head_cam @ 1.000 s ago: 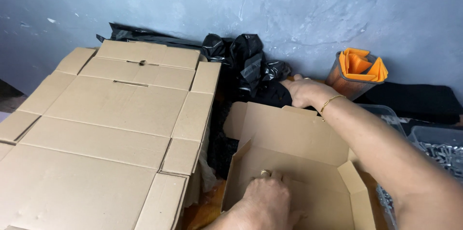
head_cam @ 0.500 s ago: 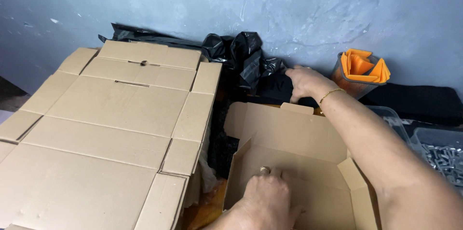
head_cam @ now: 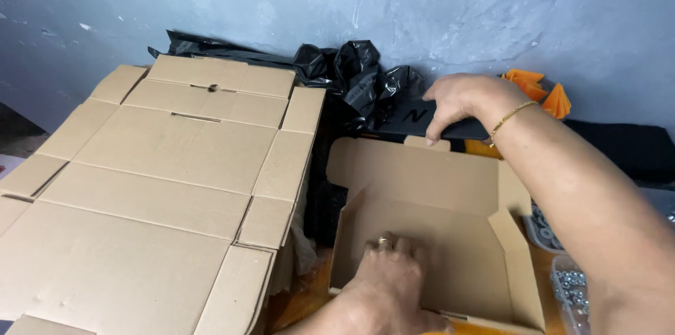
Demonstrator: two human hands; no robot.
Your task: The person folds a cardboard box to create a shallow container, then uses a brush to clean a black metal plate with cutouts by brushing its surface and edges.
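Cardboard box, half folded, sat low at centre-right, its rear flap standing against a black flat object. My left hand pressed flat on the box floor, fingers spread, grasping nothing. My right hand was clenched over the far edge of the black flat object, just above the rear flap. I judged the box light, thin-walled and springy, likely to buckle if pinched mid-panel; the creases and corners offered the soundest hold. Flattened cartons lay stacked to the left, their edge close to the box. Crumpled black plastic bags crowded the wall behind. A tray of small metal nuts sat at the right, partly hidden under my forearm.
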